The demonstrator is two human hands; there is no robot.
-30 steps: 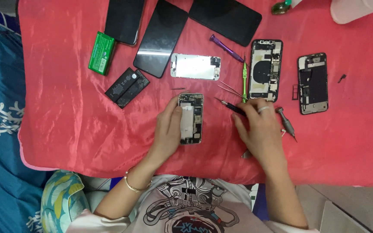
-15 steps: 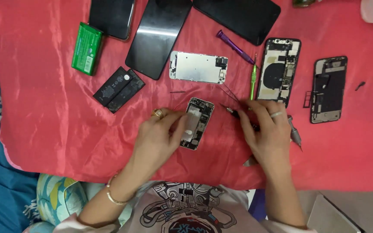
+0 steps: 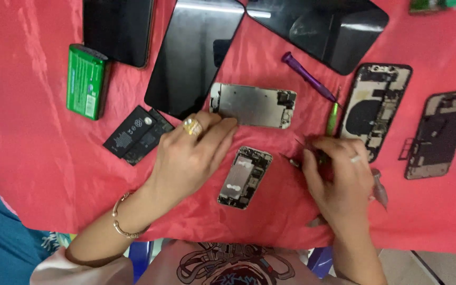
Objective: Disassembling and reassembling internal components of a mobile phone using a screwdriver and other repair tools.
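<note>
At the frame's lower centre, an opened small phone [image 3: 245, 177] is lying on the red cloth [image 3: 38, 158]. We are resting our left hand [image 3: 188, 158], fingers loosely spread, just beside it, while our right hand [image 3: 339, 177] is pinching a dark screwdriver [image 3: 304, 161]. A silver metal plate [image 3: 253, 105] is lying just above.

A chunky gold ring [image 3: 192, 126] is worn on the left hand [image 3: 188, 158], and a thin gold bangle [image 3: 121, 219] at its wrist. A slim silver ring [image 3: 355, 158] is worn on the right hand [image 3: 339, 182]. A pale printed shirt [image 3: 228, 266] is worn.
</note>
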